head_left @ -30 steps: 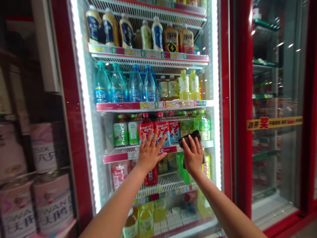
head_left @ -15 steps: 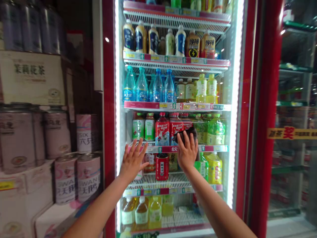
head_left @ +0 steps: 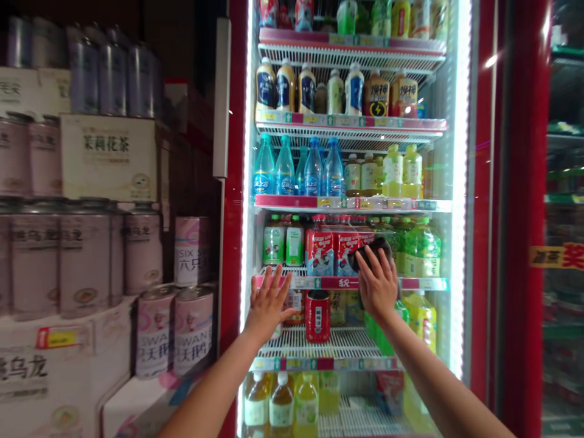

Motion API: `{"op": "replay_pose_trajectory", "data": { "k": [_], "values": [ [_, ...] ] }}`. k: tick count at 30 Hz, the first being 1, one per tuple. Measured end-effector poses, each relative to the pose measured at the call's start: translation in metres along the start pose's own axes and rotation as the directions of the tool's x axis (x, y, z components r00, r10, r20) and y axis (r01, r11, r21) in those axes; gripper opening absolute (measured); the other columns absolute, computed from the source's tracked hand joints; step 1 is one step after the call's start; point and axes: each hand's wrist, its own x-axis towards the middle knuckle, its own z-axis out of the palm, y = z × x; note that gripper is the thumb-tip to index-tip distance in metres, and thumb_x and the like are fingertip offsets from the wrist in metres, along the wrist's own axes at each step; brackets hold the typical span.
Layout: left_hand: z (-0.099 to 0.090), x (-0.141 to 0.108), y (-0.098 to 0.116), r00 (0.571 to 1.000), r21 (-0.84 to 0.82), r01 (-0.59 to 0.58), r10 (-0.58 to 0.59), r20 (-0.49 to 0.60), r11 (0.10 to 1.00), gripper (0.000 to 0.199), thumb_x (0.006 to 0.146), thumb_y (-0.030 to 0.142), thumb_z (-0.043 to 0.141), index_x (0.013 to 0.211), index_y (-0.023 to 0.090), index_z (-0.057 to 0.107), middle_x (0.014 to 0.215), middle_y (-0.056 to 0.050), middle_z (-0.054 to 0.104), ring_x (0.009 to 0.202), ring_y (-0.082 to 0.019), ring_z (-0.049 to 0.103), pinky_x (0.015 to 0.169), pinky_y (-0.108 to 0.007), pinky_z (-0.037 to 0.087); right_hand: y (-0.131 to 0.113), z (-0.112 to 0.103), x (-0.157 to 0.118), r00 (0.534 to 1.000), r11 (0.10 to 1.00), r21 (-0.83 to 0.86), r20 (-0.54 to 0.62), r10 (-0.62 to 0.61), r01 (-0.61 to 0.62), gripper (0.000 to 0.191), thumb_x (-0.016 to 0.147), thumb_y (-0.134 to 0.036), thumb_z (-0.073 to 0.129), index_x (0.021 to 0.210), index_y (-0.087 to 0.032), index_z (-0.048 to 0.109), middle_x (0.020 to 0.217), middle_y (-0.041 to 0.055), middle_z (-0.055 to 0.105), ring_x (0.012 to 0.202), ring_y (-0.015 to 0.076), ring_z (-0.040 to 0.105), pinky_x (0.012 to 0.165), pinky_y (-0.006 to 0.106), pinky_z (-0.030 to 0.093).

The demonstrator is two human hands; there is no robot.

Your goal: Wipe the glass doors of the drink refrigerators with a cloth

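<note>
In front of the lit drinks cooler, my left hand [head_left: 269, 307] is raised with its fingers spread, holding nothing. It overlaps the left end of a pink shelf strip [head_left: 292, 283], and whether the palm touches glass I cannot tell. My right hand [head_left: 378, 286], to the right, presses a black cloth [head_left: 379, 245] flat under its fingers, seemingly against a clear pane. Part of the cloth is hidden behind the fingers. Behind the cloth stand red-labelled bottles [head_left: 320, 252]. Below, between the hands, a red bottle [head_left: 318, 316] sits on a white wire shelf [head_left: 347, 336].
Blue bottles [head_left: 313, 167] and several other drinks line the upper shelves. Pale tea bottles [head_left: 257, 401] stand at the bottom. On the left are stacked cans [head_left: 84, 261] and cartons [head_left: 109, 155]. A red cooler frame [head_left: 232, 243] borders the shelves, with another cabinet [head_left: 563, 316] at right.
My view has turned a little left, so the cooler and both hands sit further right and slightly lower. Against the shelves, the hands and the cloth have hardly moved.
</note>
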Motion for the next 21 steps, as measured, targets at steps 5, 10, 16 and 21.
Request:
{"op": "replay_pose_trajectory", "data": {
  "k": [5,10,16,21],
  "values": [
    [-0.002,0.002,0.002,1.0,0.0,0.007,-0.007,0.004,1.0,0.108,0.084,0.061,0.068,0.161,0.025,0.002,0.168,-0.013,0.009,0.156,-0.032,-0.002,0.124,-0.063,0.007,-0.072,0.017,0.005,0.991,0.992,0.066,0.072,-0.114,0.109,0.07,0.097,-0.021,0.049,0.159,-0.04,0.024,0.162,-0.0008,0.037,0.154,0.0329,0.022,0.123,0.064,0.019],
    [-0.015,-0.007,-0.004,0.998,-0.037,0.005,-0.003,0.065,0.999,0.105,0.086,0.051,0.069,0.162,0.025,0.001,0.168,-0.012,0.011,0.156,-0.03,0.005,0.126,-0.057,0.013,-0.032,-0.009,-0.043,0.753,0.799,0.216,0.266,-0.602,0.562,0.069,0.094,-0.02,0.052,0.156,-0.042,0.032,0.162,-0.005,0.037,0.152,0.0267,0.029,0.126,0.057,0.017],
    [-0.028,-0.058,-0.029,0.99,0.01,0.111,-0.111,0.081,0.994,0.104,0.088,0.045,0.068,0.162,0.022,-0.001,0.168,-0.016,0.013,0.155,-0.034,0.012,0.125,-0.059,0.018,-0.013,-0.005,0.025,0.97,0.97,0.12,0.092,-0.224,0.212,0.061,0.098,-0.017,0.045,0.157,-0.028,0.034,0.165,0.0056,0.031,0.154,0.0286,0.022,0.124,0.058,0.024],
    [-0.028,-0.091,-0.037,0.982,-0.012,0.173,-0.172,0.078,0.985,0.11,0.084,0.042,0.074,0.162,0.019,-0.001,0.168,-0.021,0.013,0.154,-0.036,0.017,0.121,-0.053,0.033,-0.106,0.024,0.053,0.987,0.983,0.124,0.072,-0.145,0.136,0.059,0.097,-0.016,0.045,0.154,-0.033,0.04,0.164,0.0031,0.034,0.155,0.0286,0.02,0.124,0.063,0.015]
  ]
}}
